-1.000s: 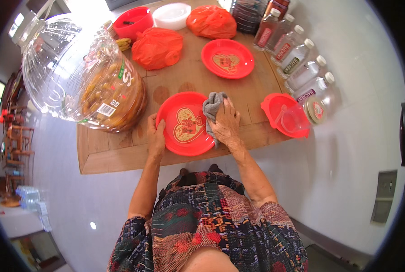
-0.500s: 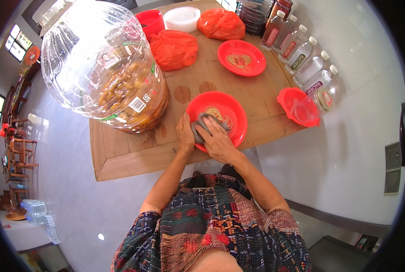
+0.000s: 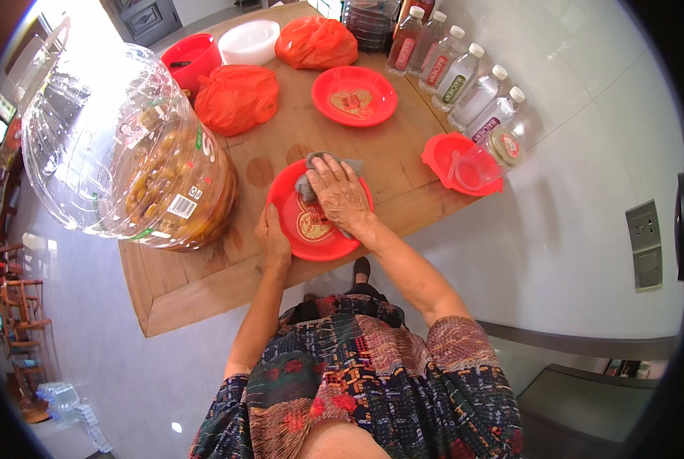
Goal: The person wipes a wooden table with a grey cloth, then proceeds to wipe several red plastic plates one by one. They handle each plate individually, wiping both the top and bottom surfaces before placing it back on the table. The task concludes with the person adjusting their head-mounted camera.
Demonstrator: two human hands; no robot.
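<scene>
A round red plate with a gold pattern is at the near part of the wooden table. My left hand grips its left rim, thumb up along the edge. My right hand presses a bunched grey cloth against the plate's far side, with part of the cloth sticking out past the far rim. The fingers of my right hand lie over the cloth and hide some of it. Farther back lies a second red plate with a gold heart pattern.
A big clear jar of brownish contents stands left. Behind are red bags, a red tub and white bowls. Along the right edge stand several bottles, then a red basin with a clear jar in it.
My right hand has moved the cloth from the plate's near left part to its far rim. The left hand has shifted down along the left rim. The whole view has swung slightly.
</scene>
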